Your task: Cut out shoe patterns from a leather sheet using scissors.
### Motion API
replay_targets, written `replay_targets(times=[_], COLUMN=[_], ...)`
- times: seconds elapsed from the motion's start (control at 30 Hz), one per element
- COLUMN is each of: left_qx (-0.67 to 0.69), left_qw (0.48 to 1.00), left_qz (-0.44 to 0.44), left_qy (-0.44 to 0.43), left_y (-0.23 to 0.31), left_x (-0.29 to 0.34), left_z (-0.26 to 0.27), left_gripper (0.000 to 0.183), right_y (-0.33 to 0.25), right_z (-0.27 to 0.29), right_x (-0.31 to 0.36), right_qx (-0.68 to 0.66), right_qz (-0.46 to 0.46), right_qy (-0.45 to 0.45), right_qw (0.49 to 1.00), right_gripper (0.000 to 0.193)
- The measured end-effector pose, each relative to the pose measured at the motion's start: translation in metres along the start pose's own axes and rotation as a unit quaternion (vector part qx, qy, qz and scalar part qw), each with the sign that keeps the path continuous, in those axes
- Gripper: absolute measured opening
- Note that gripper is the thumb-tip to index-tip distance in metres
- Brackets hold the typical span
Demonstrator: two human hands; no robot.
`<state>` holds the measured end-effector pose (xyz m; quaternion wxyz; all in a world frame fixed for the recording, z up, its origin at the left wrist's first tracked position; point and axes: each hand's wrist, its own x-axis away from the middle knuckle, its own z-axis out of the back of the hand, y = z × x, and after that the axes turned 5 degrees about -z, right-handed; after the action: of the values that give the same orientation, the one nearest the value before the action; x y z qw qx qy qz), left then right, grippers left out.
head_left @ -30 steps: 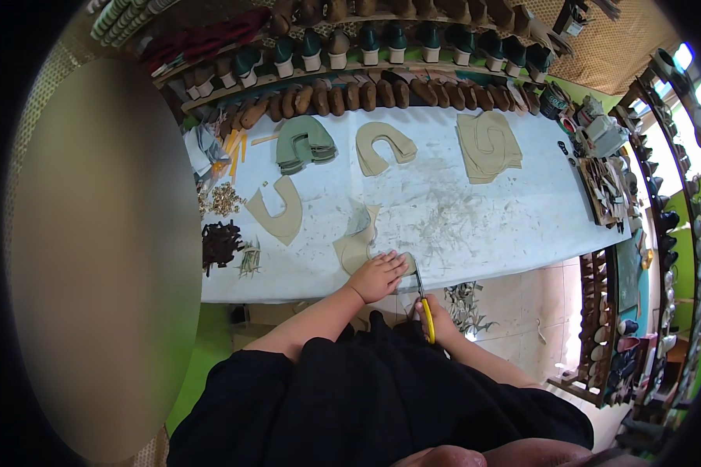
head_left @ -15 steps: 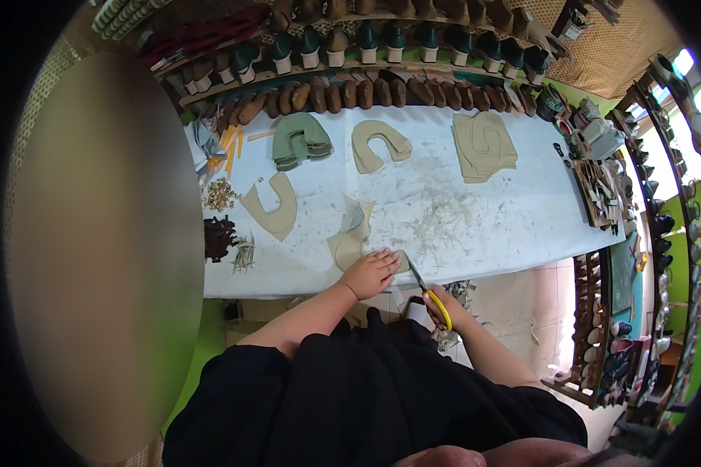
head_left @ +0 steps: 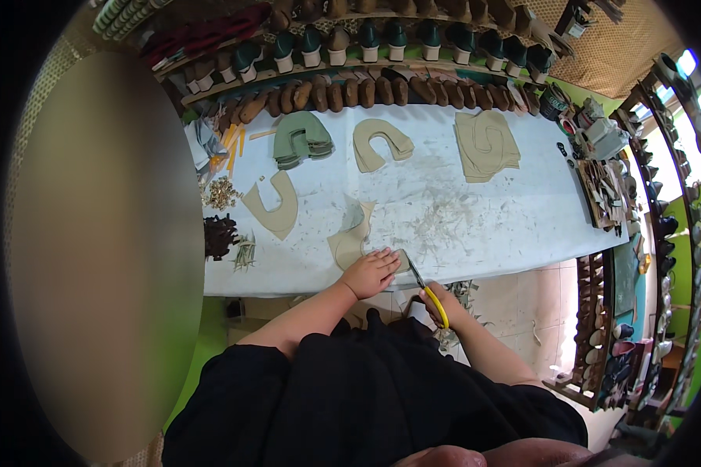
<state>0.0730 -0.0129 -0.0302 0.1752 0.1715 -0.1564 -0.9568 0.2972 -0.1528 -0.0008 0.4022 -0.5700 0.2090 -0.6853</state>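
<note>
My left hand [head_left: 371, 272] lies flat, fingers stretched out, on a curved beige sheet piece [head_left: 344, 251] near the table's front edge. Part of that piece is hidden under the palm, and its rounded end shows to the right of my fingertips. My right hand [head_left: 446, 302] grips scissors [head_left: 436, 306] with yellow handles. Their dark blades point up and left and meet the piece's right end; whether the blades are parted is too small to tell. Just beyond my left hand, a thin pointed strip of the beige piece reaches away from me.
On the white-covered table [head_left: 514, 226] lie a green stack of U-shaped pieces [head_left: 292, 136], beige U-shaped pieces [head_left: 364, 148] and a beige stack [head_left: 475, 148]. Small brass-coloured bits [head_left: 220, 193] and dark scraps [head_left: 220, 237] sit at left. Shoe lasts [head_left: 350, 95] line the back; racks of shoes stand at right.
The scissors' yellow handle and my right hand have shifted very slightly. My left hand stays in place on the beige piece.
</note>
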Motion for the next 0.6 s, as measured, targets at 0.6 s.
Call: replay_targets(times=[0.6], left_qx=[0.029], left_qw=[0.999], left_qz=[-0.03], left_qy=[0.001], left_y=[-0.004], left_x=[0.004], left_z=[-0.002], left_gripper=[0.036], right_y=[-0.009], right_z=[-0.002], right_x=[-0.001], right_qx=[-0.034], right_qz=[-0.07], right_qy=[-0.025], right_qw=[0.997], right_gripper=[0.052])
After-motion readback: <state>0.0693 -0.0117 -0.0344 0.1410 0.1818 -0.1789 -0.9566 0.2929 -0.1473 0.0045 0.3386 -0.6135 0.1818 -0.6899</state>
